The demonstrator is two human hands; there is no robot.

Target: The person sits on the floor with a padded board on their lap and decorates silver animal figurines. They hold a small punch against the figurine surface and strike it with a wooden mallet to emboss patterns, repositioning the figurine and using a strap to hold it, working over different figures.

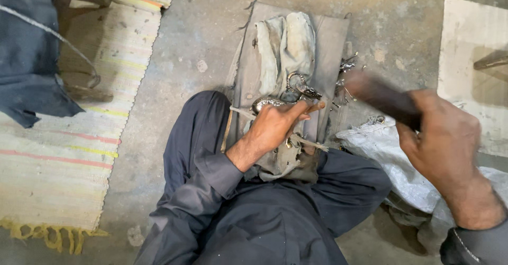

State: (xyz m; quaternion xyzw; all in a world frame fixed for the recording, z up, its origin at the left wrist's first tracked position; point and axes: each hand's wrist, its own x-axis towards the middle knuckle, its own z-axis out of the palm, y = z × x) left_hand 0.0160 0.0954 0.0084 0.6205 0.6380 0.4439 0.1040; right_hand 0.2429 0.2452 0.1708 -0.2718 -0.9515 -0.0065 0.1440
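At the far left of the frame we are seeing a striped woven mat [58,154] lying on the grey concrete floor [196,42], with a dark blue cloth [26,48] over its upper left corner. Near the middle, we are closing our left hand [275,124] around a curved, shiny metal piece [264,104], pressing it down on a dusty grey cloth pad [296,58] above our knees. A second ornate metal piece [300,85] is lying just above the fingers. At the right, we are wrapping our right hand [444,143] tightly around a dark, blurred handle of a tool [383,98], raised over a white plastic sack [386,154].
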